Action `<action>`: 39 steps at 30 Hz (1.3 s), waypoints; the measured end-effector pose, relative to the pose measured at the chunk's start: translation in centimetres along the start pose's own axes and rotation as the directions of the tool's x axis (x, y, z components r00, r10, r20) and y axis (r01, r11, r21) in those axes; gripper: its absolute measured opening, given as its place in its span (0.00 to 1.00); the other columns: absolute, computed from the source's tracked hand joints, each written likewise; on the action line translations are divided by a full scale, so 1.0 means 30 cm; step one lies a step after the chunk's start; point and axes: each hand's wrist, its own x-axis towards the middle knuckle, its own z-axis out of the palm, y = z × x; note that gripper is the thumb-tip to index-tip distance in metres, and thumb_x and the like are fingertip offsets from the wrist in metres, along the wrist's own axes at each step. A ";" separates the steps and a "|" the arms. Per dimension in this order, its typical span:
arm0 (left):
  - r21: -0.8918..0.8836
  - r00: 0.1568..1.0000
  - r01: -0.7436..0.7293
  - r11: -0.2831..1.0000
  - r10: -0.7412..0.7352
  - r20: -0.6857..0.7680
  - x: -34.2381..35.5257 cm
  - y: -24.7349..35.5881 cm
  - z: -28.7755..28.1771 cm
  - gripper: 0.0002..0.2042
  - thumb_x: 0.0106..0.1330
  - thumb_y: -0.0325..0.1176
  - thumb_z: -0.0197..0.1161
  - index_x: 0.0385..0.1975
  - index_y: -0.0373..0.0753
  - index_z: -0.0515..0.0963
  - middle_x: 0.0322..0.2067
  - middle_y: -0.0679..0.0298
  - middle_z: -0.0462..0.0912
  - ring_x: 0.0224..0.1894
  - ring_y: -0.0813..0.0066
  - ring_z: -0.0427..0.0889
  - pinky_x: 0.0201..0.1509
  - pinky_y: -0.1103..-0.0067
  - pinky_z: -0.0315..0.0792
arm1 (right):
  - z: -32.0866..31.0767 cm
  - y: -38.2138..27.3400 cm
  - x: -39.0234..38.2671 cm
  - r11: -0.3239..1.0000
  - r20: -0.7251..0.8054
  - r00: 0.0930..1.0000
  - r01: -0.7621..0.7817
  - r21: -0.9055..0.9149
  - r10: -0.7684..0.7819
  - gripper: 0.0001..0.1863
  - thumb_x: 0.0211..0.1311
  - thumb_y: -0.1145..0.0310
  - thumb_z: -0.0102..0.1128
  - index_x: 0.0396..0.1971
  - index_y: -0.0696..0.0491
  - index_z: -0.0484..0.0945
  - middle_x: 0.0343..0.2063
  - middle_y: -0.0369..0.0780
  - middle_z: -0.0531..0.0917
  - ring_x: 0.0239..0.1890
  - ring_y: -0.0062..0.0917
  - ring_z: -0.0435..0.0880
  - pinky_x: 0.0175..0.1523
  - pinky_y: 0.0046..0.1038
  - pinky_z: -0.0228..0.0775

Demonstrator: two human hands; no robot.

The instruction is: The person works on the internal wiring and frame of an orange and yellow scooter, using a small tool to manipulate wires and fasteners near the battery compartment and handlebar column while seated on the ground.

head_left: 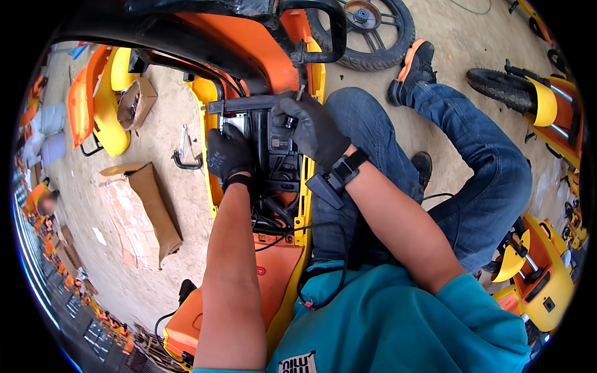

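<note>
In front of me lies an orange and yellow scooter body [273,261] with an uncovered bay of black parts and cables. My left hand [231,152], in a black glove, reaches into the bay's left side. Its fingers curl against a silver metal box [234,122], and what they grip is hidden. My right hand [314,130], gloved in black too, is held over the bay's right side beside a black plastic unit [280,140]. Its fingers are pinched together around a small dark piece, too small to name. A dark metal crossbar [242,104] spans the bay just beyond both hands.
A flattened cardboard box [140,214] and an open carton [135,102] lie on the floor at left, near orange and yellow panels [102,99]. A loose wheel [367,28] is beyond my foot. Another scooter [541,99] stands at right.
</note>
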 end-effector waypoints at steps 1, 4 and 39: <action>-0.003 1.000 0.004 1.000 -0.004 0.011 0.001 0.001 0.000 0.18 0.68 0.49 0.51 0.31 0.37 0.74 0.31 0.46 0.81 0.36 0.43 0.80 0.39 0.56 0.72 | 0.001 0.003 0.001 0.997 0.024 1.000 0.011 -0.071 -0.010 0.07 0.68 0.66 0.57 0.43 0.49 0.74 0.34 0.37 0.81 0.37 0.23 0.79 0.43 0.30 0.75; 0.000 0.999 0.017 1.000 -0.017 0.035 0.002 0.003 0.001 0.19 0.68 0.49 0.51 0.31 0.36 0.74 0.32 0.46 0.82 0.36 0.43 0.81 0.39 0.56 0.73 | -0.001 0.005 0.010 0.994 -0.007 0.999 -0.038 -0.107 0.037 0.08 0.68 0.69 0.56 0.44 0.50 0.73 0.35 0.37 0.80 0.38 0.24 0.79 0.42 0.29 0.74; 0.025 0.999 0.009 1.000 -0.009 0.036 0.011 -0.014 0.013 0.18 0.68 0.48 0.51 0.33 0.36 0.74 0.31 0.47 0.82 0.34 0.45 0.82 0.37 0.56 0.73 | -0.008 0.004 0.007 0.977 0.043 0.996 -0.064 -0.202 0.074 0.10 0.68 0.67 0.56 0.47 0.51 0.73 0.35 0.36 0.79 0.37 0.22 0.78 0.42 0.28 0.74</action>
